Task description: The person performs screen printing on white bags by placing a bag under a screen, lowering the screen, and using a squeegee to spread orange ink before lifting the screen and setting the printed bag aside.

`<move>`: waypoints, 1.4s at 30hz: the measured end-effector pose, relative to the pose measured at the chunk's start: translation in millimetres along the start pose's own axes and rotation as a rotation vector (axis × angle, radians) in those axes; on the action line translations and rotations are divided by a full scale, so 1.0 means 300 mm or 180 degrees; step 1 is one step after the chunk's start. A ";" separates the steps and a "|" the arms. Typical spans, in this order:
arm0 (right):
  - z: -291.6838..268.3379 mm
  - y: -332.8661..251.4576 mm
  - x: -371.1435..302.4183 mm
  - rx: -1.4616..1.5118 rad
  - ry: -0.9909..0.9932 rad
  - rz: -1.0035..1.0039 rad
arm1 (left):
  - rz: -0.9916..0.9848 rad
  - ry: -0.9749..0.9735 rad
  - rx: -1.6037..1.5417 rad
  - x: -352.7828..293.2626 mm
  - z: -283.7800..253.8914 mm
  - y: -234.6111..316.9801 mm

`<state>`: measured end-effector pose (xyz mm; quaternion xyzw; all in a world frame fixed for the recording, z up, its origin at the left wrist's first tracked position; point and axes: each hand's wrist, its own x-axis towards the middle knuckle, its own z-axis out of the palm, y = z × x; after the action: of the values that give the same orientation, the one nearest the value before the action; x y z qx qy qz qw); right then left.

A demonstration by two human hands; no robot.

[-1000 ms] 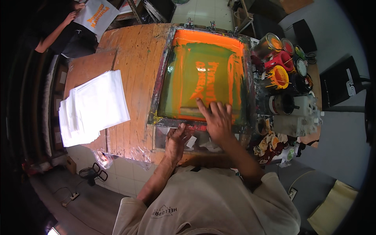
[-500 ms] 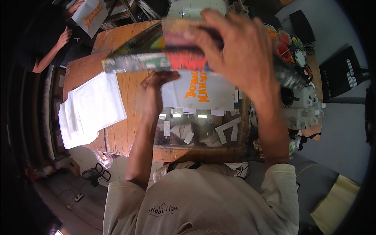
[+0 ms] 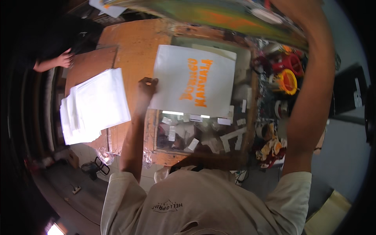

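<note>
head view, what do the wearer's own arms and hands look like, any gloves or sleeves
The left hand and right hand show no gloves, and the forearms are bare, with no watch or band visible. Loose, short beige sleeves belong to a matching shirt with a small dark chest print. The right hand is partly cut off.

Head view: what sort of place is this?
Probably a screen-printing workshop: a framed screen smeared green and orange, raised and tilted; a white sheet bearing orange lettering; and a yellow-smeared pot next to a red container.
</note>
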<state>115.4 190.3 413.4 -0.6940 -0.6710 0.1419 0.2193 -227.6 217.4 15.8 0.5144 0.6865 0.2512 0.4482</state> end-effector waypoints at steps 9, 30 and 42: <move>0.046 0.086 0.129 -0.0168 0.0776 0.0230 | 0.0984 0.2581 0.1436 0.143 -0.789 -0.342; 0.084 0.117 0.072 -0.0640 0.1068 -0.0830 | 0.1242 0.1056 0.1275 -0.485 0.053 -0.236; 0.043 -0.135 -0.050 -0.0688 0.0223 0.0293 | 0.1411 -0.0207 0.2187 -0.484 0.272 -0.075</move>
<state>73.1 177.0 420.9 -0.7481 -0.6417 0.0543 0.1599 -157.1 65.0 11.0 0.7774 0.5885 0.0814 0.2068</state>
